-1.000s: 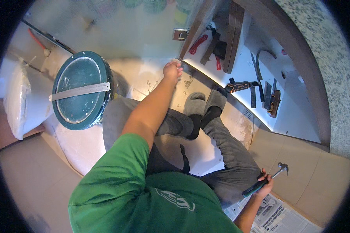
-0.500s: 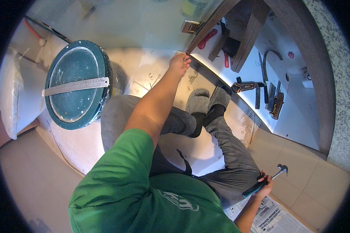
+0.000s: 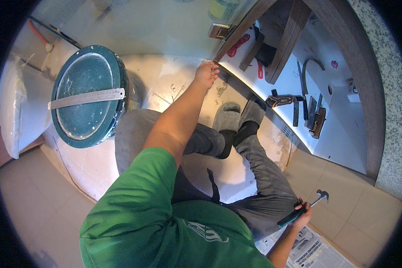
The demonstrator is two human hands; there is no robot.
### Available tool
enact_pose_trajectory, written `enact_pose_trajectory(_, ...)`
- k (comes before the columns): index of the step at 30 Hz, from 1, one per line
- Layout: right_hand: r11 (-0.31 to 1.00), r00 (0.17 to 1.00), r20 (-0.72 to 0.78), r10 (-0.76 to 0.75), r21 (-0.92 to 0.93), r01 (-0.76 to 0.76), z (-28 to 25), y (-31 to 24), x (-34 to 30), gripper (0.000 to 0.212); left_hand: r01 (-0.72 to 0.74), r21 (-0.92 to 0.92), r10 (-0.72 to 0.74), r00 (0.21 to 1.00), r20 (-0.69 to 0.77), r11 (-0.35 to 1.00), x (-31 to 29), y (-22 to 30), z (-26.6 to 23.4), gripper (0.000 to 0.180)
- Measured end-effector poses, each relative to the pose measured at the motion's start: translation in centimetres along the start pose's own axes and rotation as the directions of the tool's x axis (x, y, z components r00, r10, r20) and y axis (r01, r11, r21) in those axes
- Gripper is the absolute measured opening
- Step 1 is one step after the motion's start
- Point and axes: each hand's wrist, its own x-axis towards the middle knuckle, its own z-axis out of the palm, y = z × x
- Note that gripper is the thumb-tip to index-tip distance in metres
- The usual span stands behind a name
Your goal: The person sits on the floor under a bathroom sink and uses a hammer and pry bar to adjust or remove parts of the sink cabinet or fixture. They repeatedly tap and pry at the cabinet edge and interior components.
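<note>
My left hand [image 3: 207,74] reaches forward to the lower corner of the brown cabinet frame [image 3: 219,54]. Its fingers are curled closed, and whatever they may hold is hidden. Low on the right, my right hand [image 3: 303,216] is wrapped around the dark green and black handle of a claw hammer [image 3: 322,195]. The metal head points away to the right, over the floor tiles. Several small hooks [image 3: 220,90] and thin rods lie on the pale board just beyond my slippered feet [image 3: 228,115].
A green-lidded bucket [image 3: 87,120] bears a steel ruler [image 3: 89,98] at the left. The open cabinet holds a black-and-orange tool [image 3: 281,99], dark strips [image 3: 311,111], a brown block [image 3: 318,123] and red cord [image 3: 237,46]. Newspaper [image 3: 315,252] lies beside my right forearm.
The hammer and my right hand have shifted very slightly. My left hand stays at the frame corner with its fingers curled.
</note>
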Motion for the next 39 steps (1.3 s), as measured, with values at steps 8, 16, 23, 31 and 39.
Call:
enact_pose_trajectory(8, 0.999, 0.996, 0.087, 0.037, -0.025, -0.035, -2.3, 1.2, 1.1, 0.016, -0.004, 0.026, 0.004, 1.000, -0.002, 1.000, -0.1, 0.5, 0.1, 0.018)
enact_pose_trajectory(16, 1.000, 0.999, 0.048, 0.018, -0.014, -0.018, -0.8, 0.4, 0.5, 0.024, -0.093, 0.013, 0.093, 0.995, -0.021, 0.996, -1.1, -0.1, 0.4, 0.018)
enact_pose_trajectory(23, 0.998, 0.998, 0.004, 0.057, -0.032, -0.057, 0.1, -0.1, 0.5, 0.024, -0.336, 0.189, 0.355, 0.932, -0.076, 0.923, 0.1, -0.8, 0.1, 0.017)
enact_pose_trajectory(31, 0.993, 0.997, -0.047, 0.060, -0.098, -0.065, 1.3, -0.9, -0.3, 0.023, -0.455, 0.412, 0.507, 0.862, -0.019, 0.789, 0.4, -1.3, -0.3, 0.013)
enact_pose_trajectory(39, 0.993, 0.999, 0.051, -0.011, -0.116, 0.017, -0.3, 0.0, 0.2, 0.022, -0.493, 0.390, 0.548, 0.835, -0.038, 0.778, 1.3, -1.7, -0.8, 0.010)
